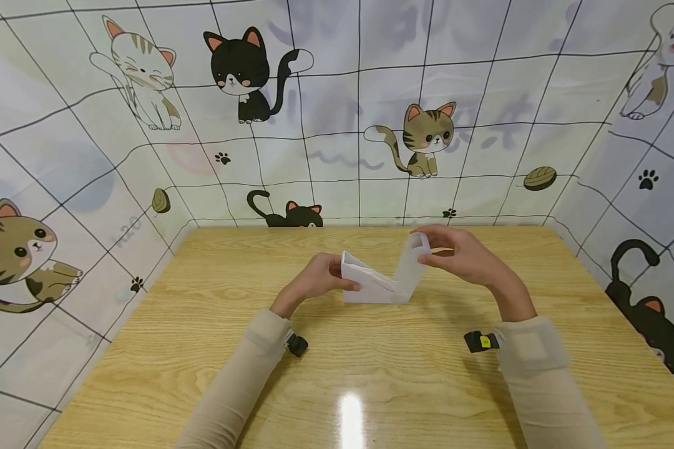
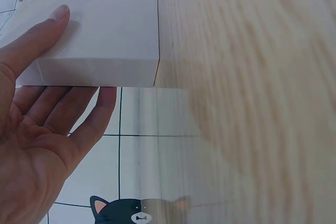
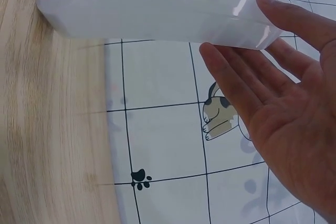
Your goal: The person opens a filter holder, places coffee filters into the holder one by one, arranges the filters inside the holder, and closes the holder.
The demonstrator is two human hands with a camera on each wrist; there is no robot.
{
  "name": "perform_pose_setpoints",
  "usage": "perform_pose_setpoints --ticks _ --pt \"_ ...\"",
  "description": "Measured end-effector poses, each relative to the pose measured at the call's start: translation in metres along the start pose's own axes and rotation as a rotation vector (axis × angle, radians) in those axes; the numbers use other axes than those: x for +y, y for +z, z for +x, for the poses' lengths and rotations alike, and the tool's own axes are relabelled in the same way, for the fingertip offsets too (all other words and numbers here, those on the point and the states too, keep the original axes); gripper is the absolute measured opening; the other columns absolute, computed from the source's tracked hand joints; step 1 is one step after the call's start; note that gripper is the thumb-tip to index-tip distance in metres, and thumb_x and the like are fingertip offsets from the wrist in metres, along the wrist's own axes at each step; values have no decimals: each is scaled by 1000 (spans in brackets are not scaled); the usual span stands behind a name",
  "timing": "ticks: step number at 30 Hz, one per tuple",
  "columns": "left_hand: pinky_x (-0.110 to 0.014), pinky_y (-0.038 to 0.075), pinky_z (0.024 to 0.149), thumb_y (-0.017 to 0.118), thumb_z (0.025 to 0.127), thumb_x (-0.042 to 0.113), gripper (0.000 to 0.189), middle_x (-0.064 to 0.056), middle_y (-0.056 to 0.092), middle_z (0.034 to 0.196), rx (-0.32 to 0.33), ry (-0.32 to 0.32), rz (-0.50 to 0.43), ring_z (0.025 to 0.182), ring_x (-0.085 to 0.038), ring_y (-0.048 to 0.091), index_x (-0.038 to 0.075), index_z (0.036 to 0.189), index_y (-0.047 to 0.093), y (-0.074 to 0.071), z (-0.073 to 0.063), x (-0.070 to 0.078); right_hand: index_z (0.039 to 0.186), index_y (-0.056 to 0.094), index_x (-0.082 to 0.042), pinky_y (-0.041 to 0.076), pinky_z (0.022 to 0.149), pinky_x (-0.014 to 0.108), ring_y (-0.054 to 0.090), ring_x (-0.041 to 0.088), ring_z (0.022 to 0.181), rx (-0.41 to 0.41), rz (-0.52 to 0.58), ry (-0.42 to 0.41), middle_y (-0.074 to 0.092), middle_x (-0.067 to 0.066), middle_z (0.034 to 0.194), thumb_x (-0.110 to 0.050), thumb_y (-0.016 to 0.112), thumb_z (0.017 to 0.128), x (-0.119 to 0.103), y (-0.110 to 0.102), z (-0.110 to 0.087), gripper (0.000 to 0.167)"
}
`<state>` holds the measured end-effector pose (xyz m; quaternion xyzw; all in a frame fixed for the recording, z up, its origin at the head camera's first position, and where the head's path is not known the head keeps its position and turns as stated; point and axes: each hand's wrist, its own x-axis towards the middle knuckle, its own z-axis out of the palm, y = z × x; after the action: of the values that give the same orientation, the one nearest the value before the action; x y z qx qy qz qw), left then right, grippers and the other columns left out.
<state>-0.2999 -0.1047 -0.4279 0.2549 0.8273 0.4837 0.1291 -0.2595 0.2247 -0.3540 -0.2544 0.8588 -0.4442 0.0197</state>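
A white box [image 1: 371, 288] with a slanting open top stands on the wooden table in front of me. From its right end rises a translucent hinged lid [image 1: 409, 269], swung up and leaning right. My left hand [image 1: 316, 275] grips the box's left end, thumb on the near face and fingers on the far side; the left wrist view shows the thumb flat on the white box [image 2: 105, 30]. High on the lid, my right hand [image 1: 465, 254] holds its upper end between thumb and fingers. Something pale and thin [image 1: 377, 275] shows along the box's slanting opening.
The wooden table [image 1: 213, 349] reaches back to a white cloth backdrop [image 1: 337, 112] printed with cats and grid lines, which also hangs along both sides. Small black cameras sit at the left wrist [image 1: 297, 345] and the right wrist [image 1: 477, 341].
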Motion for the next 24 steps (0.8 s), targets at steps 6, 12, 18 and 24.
perform_pose_setpoints --ticks 6,12,18,24 --pt "-31 58 81 87 86 18 34 -8 80 108 0 6 4 94 -16 76 8 116 75 0 0 1 146 54 -7 54 102 53 64 34 122 0 -11 10 65 15 132 -18 70 100 1 1 1 50" --pt "-30 58 81 87 85 18 34 -8 80 109 -3 1 -3 94 -15 76 9 116 75 1 0 0 146 54 -8 57 98 43 64 35 123 -3 -12 26 65 16 133 -19 71 100 4 2 3 51" --pt "-30 58 80 87 85 18 34 -8 80 108 0 -3 -12 93 -15 76 8 116 75 0 0 0 146 54 -5 51 105 57 63 36 123 -2 10 28 64 17 133 -18 71 100 1 3 3 51" --pt "-30 58 81 87 85 17 34 -8 80 108 0 -5 -13 94 -15 75 8 116 75 1 0 1 146 54 -6 52 104 57 63 36 123 -2 14 35 64 17 133 -19 71 100 -1 5 4 50"
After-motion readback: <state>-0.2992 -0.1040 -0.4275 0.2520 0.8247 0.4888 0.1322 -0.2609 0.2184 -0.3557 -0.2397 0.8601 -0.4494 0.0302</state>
